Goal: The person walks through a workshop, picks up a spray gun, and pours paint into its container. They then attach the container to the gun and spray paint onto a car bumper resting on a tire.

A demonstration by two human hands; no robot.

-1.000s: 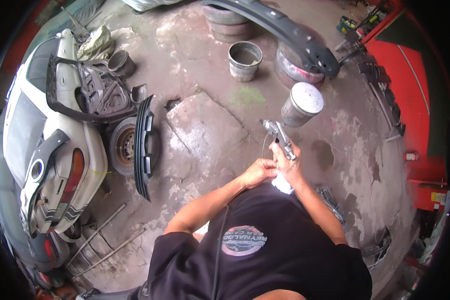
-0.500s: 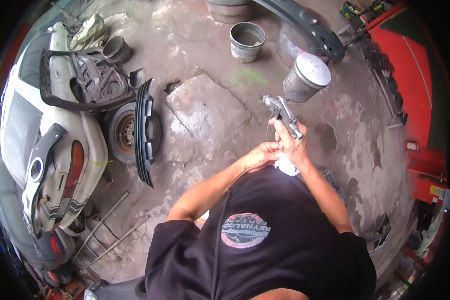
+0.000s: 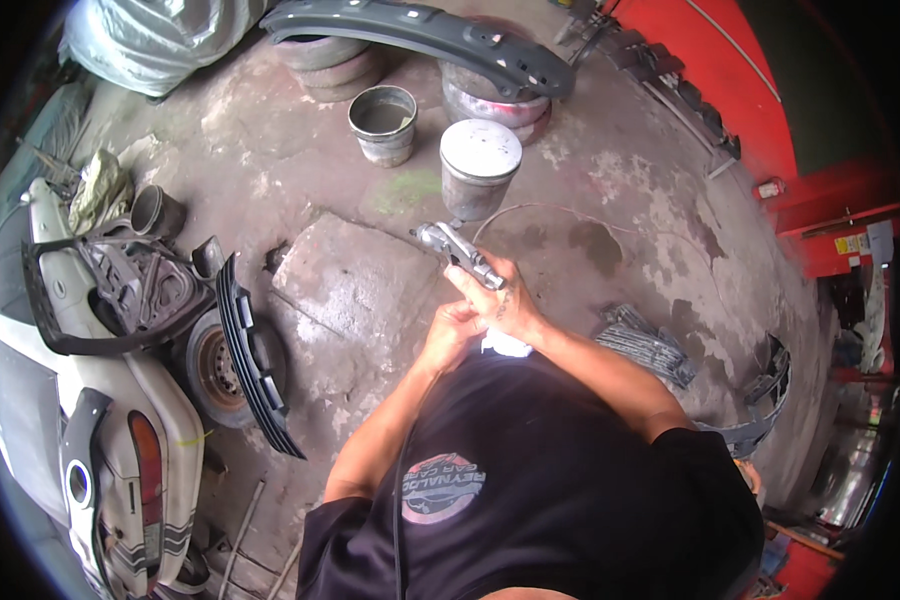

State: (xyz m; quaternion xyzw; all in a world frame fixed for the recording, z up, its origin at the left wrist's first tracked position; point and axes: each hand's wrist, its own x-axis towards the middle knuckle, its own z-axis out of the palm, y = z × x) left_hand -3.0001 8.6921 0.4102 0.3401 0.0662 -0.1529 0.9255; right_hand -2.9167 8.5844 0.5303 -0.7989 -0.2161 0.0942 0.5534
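My right hand (image 3: 510, 302) is wrapped round a metal spray gun (image 3: 460, 254), whose nozzle end points up and away to the left. Close against it, my left hand (image 3: 452, 332) is closed below the gun. Its fingertips meet the right hand, and what they pinch is hidden. A crumpled white cloth or paper (image 3: 506, 345) shows beneath the hands, in front of my dark shirt; which hand holds it is not clear. Just beyond the gun stands a bucket with a white top (image 3: 480, 150).
An open bucket (image 3: 382, 118) stands near stacked tyres (image 3: 335, 68) bearing a dark bumper (image 3: 420, 32). At left are a white car (image 3: 120, 400), a wheel (image 3: 220, 365) and a black grille (image 3: 250, 350). A thin hose (image 3: 560, 207) crosses the floor. Grey car parts (image 3: 645, 345) lie at right.
My view has swung right and up, so the surroundings sit further left and lower. The hands keep the same hold on the spray gun, held close in front of me.
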